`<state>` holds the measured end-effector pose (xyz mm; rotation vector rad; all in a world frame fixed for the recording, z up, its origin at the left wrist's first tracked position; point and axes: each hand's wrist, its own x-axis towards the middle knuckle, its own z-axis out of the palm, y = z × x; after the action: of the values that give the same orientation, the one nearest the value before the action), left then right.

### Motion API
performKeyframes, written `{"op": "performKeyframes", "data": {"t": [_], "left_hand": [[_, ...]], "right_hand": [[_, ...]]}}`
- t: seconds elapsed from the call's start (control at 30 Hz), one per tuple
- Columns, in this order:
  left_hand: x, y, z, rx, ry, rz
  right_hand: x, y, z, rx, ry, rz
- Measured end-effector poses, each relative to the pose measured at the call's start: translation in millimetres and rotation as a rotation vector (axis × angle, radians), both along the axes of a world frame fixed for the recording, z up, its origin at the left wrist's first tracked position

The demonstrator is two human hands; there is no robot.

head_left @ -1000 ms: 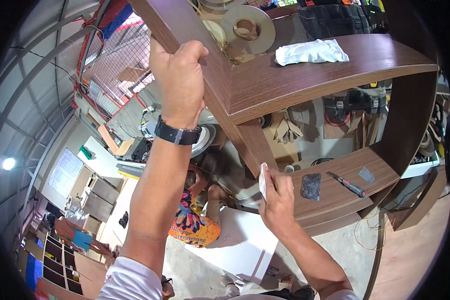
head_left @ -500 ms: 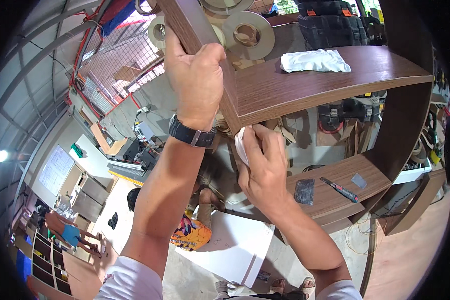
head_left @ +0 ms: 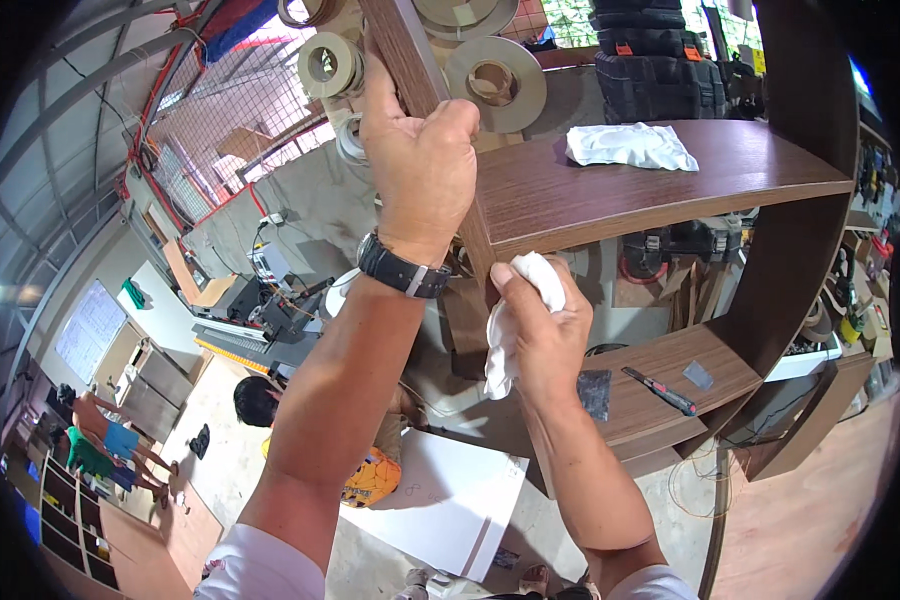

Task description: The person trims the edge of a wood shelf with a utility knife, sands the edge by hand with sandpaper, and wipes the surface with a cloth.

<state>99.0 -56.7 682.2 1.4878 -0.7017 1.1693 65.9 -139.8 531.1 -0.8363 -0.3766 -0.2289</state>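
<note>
White cloth bunches in the right hand: I see the rag held firmly by thumb and fingers, its loose end hanging just below the corner where the shelf meets the post. Whether the rag touches the wood, I cannot tell. Above that corner the left hand is closed round the post, with some fingertips hidden from me. If that hold slackened while the right hand pressed, I judge the frame might rock; I cannot see what supports it. The watch could scratch the brown face if the left wrist swung against it, and grit in the rag could mark the finish too.

A spare rag lies crumpled on the shelf. Farther down, the lower shelf bears a dark pad, a knife and a clear scrap. I cannot make out whether the blade is out; a jolt to the frame could send it over the edge.

Beyond, a white panel lies low, with a co-worker near it, partly hidden from me; a tipping frame would be my worry there. Rolls and black cases stand behind the frame, and I see people at far left.
</note>
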Motion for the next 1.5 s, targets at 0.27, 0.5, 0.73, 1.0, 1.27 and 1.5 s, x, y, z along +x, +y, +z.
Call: {"op": "performKeyframes", "data": {"t": [0.27,0.5,0.73,1.0,1.27,1.5], "left_hand": [[6.9,6.2,0.5,0.057,0.001,0.074],[4.7,8.4,0.9,0.074,-0.03,0.088],[1.6,2.2,-0.4,0.043,-0.046,0.037],[4.6,5.3,0.9,0.089,-0.031,0.086],[1.4,3.1,-0.6,0.058,0.008,0.035],[2.3,5.4,0.0,0.071,0.008,0.031]], "right_hand": [[-4.3,-4.5,-14.3,-0.027,0.005,-0.025],[-8.4,0.6,8.3,0.044,0.132,0.042],[8.9,-16.4,12.7,0.099,0.229,0.369],[20.8,-21.8,16.2,0.1,0.276,0.448],[5.8,-10.0,-2.3,-0.044,0.236,0.166],[-7.9,23.0,-36.1,-0.572,-0.571,-0.763]]}}
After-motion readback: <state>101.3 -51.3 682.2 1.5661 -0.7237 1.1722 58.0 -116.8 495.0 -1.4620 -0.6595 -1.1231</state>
